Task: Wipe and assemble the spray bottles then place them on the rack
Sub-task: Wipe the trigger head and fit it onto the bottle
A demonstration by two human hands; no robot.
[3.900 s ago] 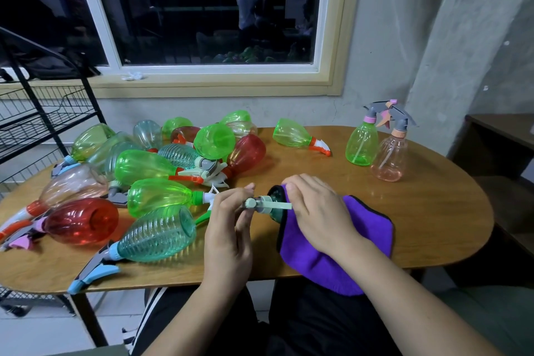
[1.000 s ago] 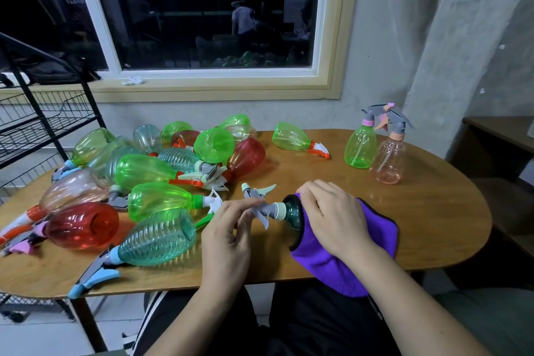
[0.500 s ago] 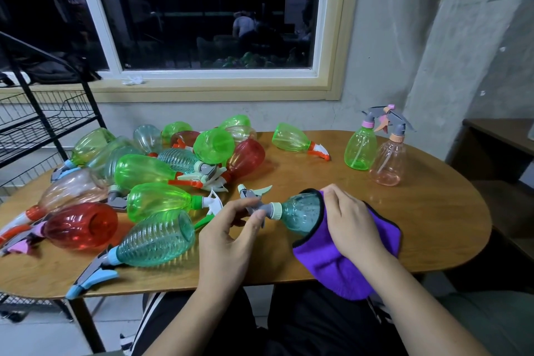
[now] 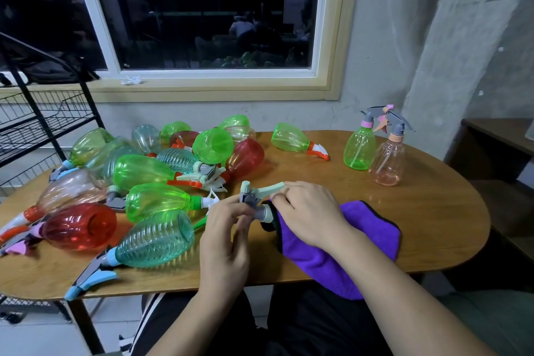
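Observation:
A grey and pale green spray head (image 4: 255, 198) sticks out of the purple cloth (image 4: 341, 243) at the table's front middle. The bottle it belongs to is hidden inside the cloth. My left hand (image 4: 225, 240) pinches the spray head near its collar. My right hand (image 4: 310, 215) wraps the cloth around the hidden bottle and grips it. A pile of several green, red, teal and pink spray bottles (image 4: 150, 179) lies on its side at the left. Two assembled bottles, a green one (image 4: 359, 147) and a pink one (image 4: 388, 162), stand upright at the far right.
The oval wooden table (image 4: 433, 211) ends close to my lap. A black wire rack (image 4: 43, 121) stands at the left beside the table. A lone green bottle (image 4: 291, 140) lies near the back edge. A dark side table (image 4: 502, 136) is at the right.
My right hand slid the cloth toward the neck and now covers the whole teal bottle, which showed half a second ago. My left hand stays on the spray head.

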